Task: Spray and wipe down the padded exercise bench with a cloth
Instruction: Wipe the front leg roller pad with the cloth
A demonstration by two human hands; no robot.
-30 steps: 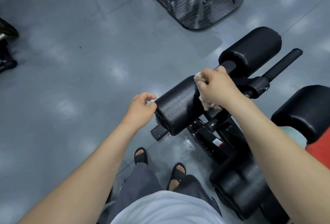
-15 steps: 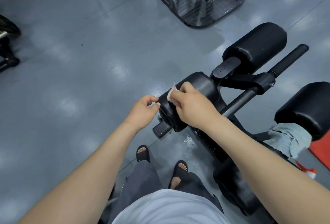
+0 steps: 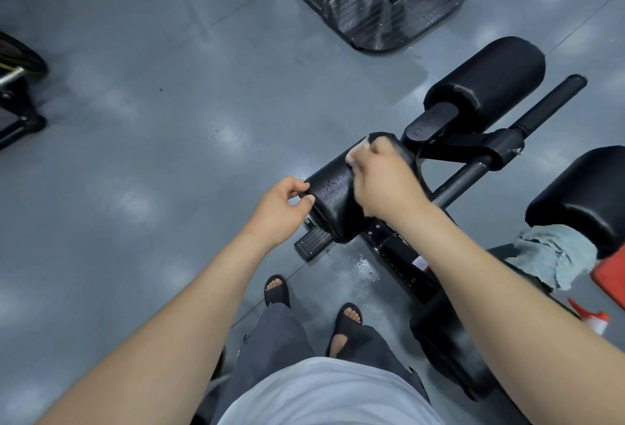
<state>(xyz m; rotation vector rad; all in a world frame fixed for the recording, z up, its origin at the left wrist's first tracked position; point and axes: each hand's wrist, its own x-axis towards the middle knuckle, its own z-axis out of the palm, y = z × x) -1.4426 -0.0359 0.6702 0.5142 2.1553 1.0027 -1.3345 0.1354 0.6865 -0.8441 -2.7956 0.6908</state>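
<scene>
You could not read any words or numbers here. A small white and red sticker [image 3: 421, 261] sat on the black bench frame [image 3: 394, 250], near your right hand [image 3: 382, 184] on your side of it. Its print was too tiny and blurry.

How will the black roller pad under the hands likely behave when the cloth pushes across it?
The roller pad probably tends to turn: it looks rounded, and the left hand grips its near end, seemingly steadying it. Droplets show on its cover, so it is likely slick. Under the right hand pressing the cloth, it may give slightly.
</scene>
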